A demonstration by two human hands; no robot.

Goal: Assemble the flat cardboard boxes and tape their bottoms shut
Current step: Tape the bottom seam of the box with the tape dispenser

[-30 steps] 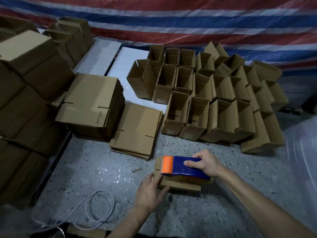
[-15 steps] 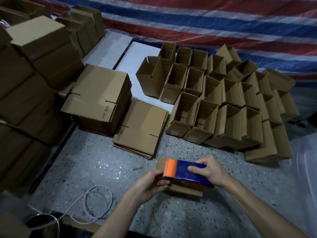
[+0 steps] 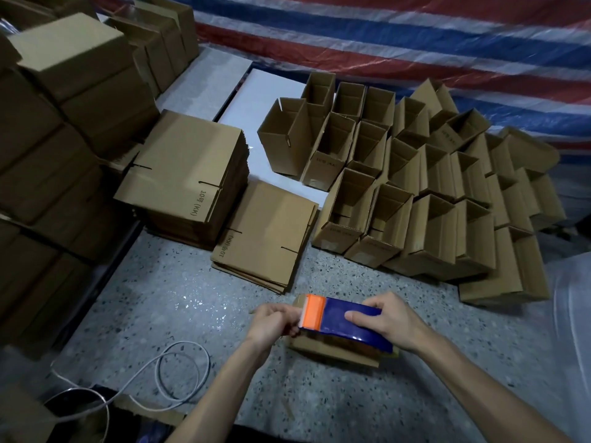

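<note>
A small cardboard box (image 3: 332, 351) lies on the speckled floor in front of me. Over it my right hand (image 3: 385, 321) grips a blue tape dispenser (image 3: 348, 318) with an orange front end. My left hand (image 3: 271, 322) has its fingers curled at the dispenser's orange end and the box's left side; whether it pinches tape or cardboard is hidden. Two stacks of flat boxes lie beyond, a tall stack (image 3: 188, 174) on the left and a low stack (image 3: 268, 231) beside it.
Several assembled open boxes (image 3: 415, 187) stand in rows at the right back. Closed cartons (image 3: 57, 116) are piled along the left. A white cable (image 3: 153, 375) loops on the floor at lower left. A striped tarp (image 3: 415, 43) hangs behind.
My left hand has risen from the box's near left corner to the dispenser's orange end. The dispenser has shifted slightly. The view has tilted down and left.
</note>
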